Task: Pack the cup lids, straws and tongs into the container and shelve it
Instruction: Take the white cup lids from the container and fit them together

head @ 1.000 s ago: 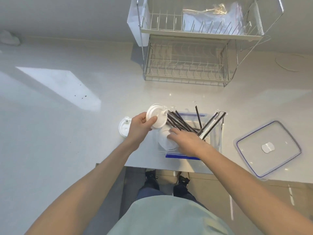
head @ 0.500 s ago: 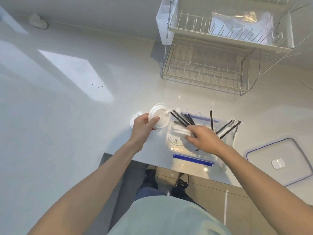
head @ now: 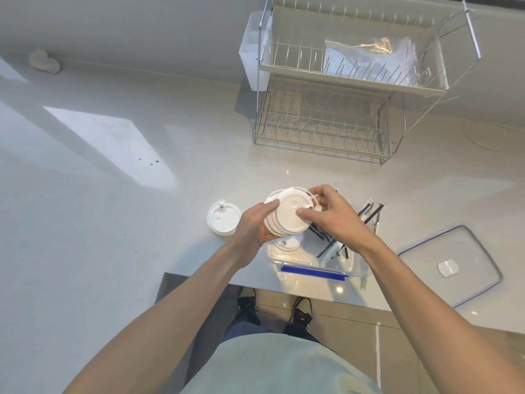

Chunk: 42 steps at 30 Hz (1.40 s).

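Note:
My left hand grips a stack of white cup lids from the left, held above the clear container with blue clips. My right hand pinches the stack's right edge, thumb on the top lid. Inside the container lie another white lid and several black straws, partly hidden by my right hand. A separate stack of lids stands on the counter left of my hands. The tongs cannot be made out.
The container's clear lid with blue rim lies on the counter at the right. A two-tier wire dish rack stands behind, holding a plastic bag on its upper shelf. The counter's front edge runs just below the container.
My right hand has left the container and come up to the lid stack in my left hand. The stack has shifted right, over the container. The camera has tilted.

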{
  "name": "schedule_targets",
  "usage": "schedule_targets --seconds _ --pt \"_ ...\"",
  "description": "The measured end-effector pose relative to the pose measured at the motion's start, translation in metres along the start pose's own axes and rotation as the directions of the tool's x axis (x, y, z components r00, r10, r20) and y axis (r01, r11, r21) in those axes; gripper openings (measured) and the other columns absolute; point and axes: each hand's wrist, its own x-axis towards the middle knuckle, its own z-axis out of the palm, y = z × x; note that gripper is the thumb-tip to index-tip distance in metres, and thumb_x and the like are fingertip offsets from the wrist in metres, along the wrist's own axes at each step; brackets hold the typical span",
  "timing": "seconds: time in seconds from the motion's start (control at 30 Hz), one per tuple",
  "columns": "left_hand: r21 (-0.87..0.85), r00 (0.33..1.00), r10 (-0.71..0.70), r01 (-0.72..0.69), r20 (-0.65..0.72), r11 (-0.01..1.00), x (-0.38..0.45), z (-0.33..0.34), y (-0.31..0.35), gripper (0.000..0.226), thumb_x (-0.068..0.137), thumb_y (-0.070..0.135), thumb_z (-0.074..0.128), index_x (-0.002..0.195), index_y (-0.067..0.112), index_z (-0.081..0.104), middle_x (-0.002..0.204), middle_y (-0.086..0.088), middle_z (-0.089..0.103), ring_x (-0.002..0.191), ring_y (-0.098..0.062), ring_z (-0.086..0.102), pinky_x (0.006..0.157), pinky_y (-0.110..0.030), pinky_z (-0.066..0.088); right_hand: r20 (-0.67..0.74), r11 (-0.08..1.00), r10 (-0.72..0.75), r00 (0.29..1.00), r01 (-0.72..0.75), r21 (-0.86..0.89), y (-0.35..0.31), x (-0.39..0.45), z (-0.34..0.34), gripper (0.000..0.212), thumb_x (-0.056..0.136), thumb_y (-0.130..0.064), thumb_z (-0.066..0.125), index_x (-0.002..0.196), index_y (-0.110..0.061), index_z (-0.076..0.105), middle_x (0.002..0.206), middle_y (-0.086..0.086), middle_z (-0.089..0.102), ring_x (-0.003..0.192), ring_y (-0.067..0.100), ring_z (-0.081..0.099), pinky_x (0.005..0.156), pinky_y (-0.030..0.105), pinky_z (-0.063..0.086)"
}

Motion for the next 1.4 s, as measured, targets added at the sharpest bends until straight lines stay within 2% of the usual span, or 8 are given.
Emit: schedule_targets --seconds 0.17,0.3,0.5,0.67,0.87,1.1,1.23,1.4 --pt "-0.063 0.999 0.021 -0.018 0.040 0.998 -0.001 0.000 -0.005 0.045 0.099 0.025 0.059 0.136 -0.002 0.056 0.132 -0.028 0.063 0.121 -0.045 0.062 0.103 -0.053 0.051 -0.164 0.999 -0.041 0.986 0.041 -0.002 0.012 -0.006 0.019 0.030 0.086 -0.027 0.080 0.113 -0.024 0.066 0.108 -0.003 0.071 0.084 0.013 0.064 0.076 0.036 0.055" --pt "-0.088 0.999 0.015 -0.011 0.036 0.996 -0.001 -0.004 -0.004 0.052 0.087 0.015 0.059 0.133 -0.008 0.053 0.127 -0.027 0.064 0.107 -0.042 0.064 0.103 -0.060 0.043 -0.226 0.999 -0.042 0.973 0.039 -0.017 0.019 -0.014 0.033 0.037 0.094 -0.033 0.072 0.129 -0.028 0.064 0.108 0.000 0.069 0.088 0.015 0.064 0.078 0.031 0.057" --pt "-0.088 0.995 -0.038 0.046 0.091 0.995 -0.004 -0.014 -0.007 0.058 0.078 0.010 0.052 0.134 -0.008 0.053 0.130 -0.030 0.063 0.108 -0.039 0.066 0.108 -0.062 0.044 -0.210 0.986 0.135 0.968 -0.110 0.127 0.014 -0.016 0.054 0.048 0.094 -0.033 0.072 0.133 -0.013 0.052 0.100 0.018 0.071 0.088 0.029 0.073 0.054 0.034 0.060" --pt "-0.049 0.999 -0.001 0.004 0.045 0.999 -0.008 -0.022 -0.008 0.044 0.098 0.027 0.063 0.134 0.002 0.059 0.131 -0.025 0.065 0.120 -0.041 0.064 0.105 -0.056 0.050 -0.230 0.997 0.014 0.973 -0.030 -0.065 0.007 -0.015 0.060 0.030 0.091 -0.043 0.073 0.112 -0.023 0.062 0.089 -0.001 0.073 0.079 0.016 0.072 0.064 0.041 0.062" --pt "0.060 0.997 0.060 -0.057 -0.043 0.997 -0.009 -0.027 -0.006 0.040 0.097 0.033 0.067 0.128 0.008 0.064 0.124 -0.019 0.071 0.116 -0.038 0.067 0.100 -0.056 0.054 -0.279 0.960 -0.107 0.954 0.026 -0.279 0.006 -0.017 0.071 0.037 0.094 -0.052 0.064 0.118 -0.023 0.062 0.100 -0.010 0.072 0.087 0.009 0.070 0.075 0.039 0.061" --pt "0.046 0.999 0.052 -0.051 -0.004 0.998 -0.011 -0.043 -0.004 0.045 0.097 0.031 0.066 0.133 0.005 0.058 0.129 -0.021 0.068 0.120 -0.039 0.065 0.104 -0.056 0.051 -0.221 0.994 0.022 0.975 -0.046 -0.103 0.005 -0.003 0.078 0.037 0.090 -0.045 0.074 0.113 -0.019 0.062 0.091 0.005 0.071 0.075 0.021 0.071 0.050 0.030 0.058" --pt "-0.033 1.000 0.012 -0.012 0.016 0.999 -0.012 -0.056 -0.006 0.047 0.101 0.030 0.062 0.138 0.002 0.054 0.136 -0.025 0.062 0.127 -0.044 0.058 0.108 -0.057 0.046 -0.149 0.997 0.071 0.986 -0.071 0.006 0.003 0.007 0.085 0.037 0.086 -0.042 0.079 0.103 -0.013 0.062 0.085 0.019 0.068 0.060 0.018 0.063 0.050 0.033 0.053" --pt "0.097 0.994 0.024 -0.014 -0.103 0.995 -0.014 -0.074 0.001 0.041 0.094 0.034 0.068 0.125 0.007 0.069 0.124 -0.020 0.070 0.116 -0.035 0.067 0.104 -0.056 0.050 -0.121 0.999 0.049 0.991 -0.050 -0.006 -0.001 0.019 0.099 0.032 0.088 -0.040 0.078 0.100 -0.015 0.063 0.078 0.009 0.062 0.065 0.017 0.059 0.055 0.032 0.048"
